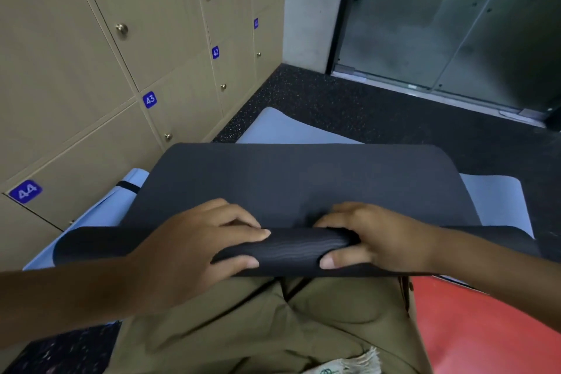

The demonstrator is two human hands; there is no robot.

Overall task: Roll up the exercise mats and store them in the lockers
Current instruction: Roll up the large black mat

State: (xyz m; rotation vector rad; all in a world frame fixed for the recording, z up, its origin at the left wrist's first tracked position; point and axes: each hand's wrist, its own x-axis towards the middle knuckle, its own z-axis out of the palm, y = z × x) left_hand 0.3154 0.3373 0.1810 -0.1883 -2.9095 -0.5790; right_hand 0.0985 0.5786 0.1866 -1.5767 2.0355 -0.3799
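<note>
Lockers (91, 70) line the wall on the left, all doors closed, above a dark speckled floor (334, 100). On it a black mat (303, 179) is spread over a pale blue mat (282, 127). Its near end is gripped as a tight roll (291, 244) by the left hand (194, 240) and right hand (373, 237), fingers over the top, thumbs beneath. The roll's long axis runs left to right; unrolled mat lies ahead, so rolling would go forward.
</note>
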